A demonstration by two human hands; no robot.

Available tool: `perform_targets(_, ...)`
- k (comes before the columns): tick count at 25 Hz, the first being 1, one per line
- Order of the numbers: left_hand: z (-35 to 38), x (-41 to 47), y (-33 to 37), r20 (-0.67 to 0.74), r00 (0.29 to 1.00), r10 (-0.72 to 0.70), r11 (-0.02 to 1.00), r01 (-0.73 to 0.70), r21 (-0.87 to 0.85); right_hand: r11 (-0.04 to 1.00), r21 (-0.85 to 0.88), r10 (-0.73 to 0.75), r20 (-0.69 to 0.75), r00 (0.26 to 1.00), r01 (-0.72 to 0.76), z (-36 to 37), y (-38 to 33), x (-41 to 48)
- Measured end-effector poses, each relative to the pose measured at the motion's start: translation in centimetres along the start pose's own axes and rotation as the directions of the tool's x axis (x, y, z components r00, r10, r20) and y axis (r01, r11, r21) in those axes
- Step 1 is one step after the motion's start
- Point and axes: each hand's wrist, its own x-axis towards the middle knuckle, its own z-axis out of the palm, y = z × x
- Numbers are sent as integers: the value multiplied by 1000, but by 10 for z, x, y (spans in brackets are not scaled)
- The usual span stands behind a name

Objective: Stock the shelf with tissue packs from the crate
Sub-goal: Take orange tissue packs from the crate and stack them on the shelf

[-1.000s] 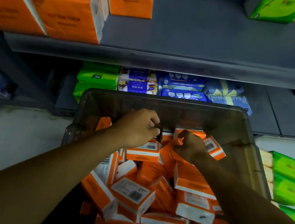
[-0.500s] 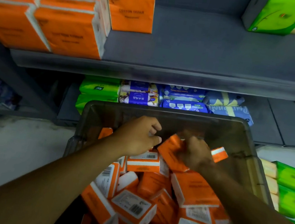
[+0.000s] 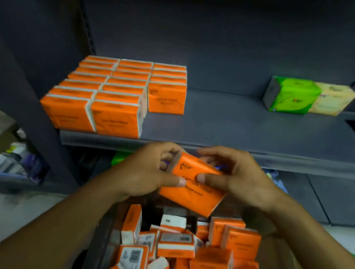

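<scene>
"Fingers (image 3: 205, 178) clamped on anything?"
"Yes, the left hand (image 3: 146, 176) and right hand (image 3: 239, 180) both grip one orange tissue pack (image 3: 192, 194), thumbs on its printed face, other fingers curled behind it."
"Where is it?"
"In the air, tilted, above the crate (image 3: 104, 237) of loose packs (image 3: 177, 244), near the front edge of the shelf (image 3: 254, 133)."
"And the shelf?"
"Rows of orange packs (image 3: 118, 91) stand at its left; a green pack (image 3: 292, 95) and a cream pack (image 3: 332, 99) sit together at the far right."
</scene>
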Motion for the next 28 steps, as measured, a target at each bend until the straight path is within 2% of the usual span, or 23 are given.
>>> perform_targets(2,-12,-6,5,-79,997,1,991,-11,-134,989,150,32,-92,995,-18,-2,-7,4)
perform_targets(5,-19,-9,3,-159,987,-17,953,-32,-302,910,410,126,-129,984,-63,3,-1,3)
perform_targets(9,-21,-4,-2,-201,979,-36,924,-44,-380,825,562,183,-153,971,-67,12,4,9)
perform_targets(16,-27,20,7,-372,928,-27,925,-118,-361,889,455,167,-228,959,-47,8,5,42)
perform_targets(21,-26,40,13,-521,854,-12,946,-159,-282,904,428,153,-294,944,-13,0,0,85)
perform_targets(24,-26,54,11,-506,862,-41,946,-130,-297,910,415,193,-367,910,-26,-5,6,113)
perform_targets(28,-28,72,4,-459,878,-134,939,-36,-343,933,351,210,-366,906,-75,4,15,152)
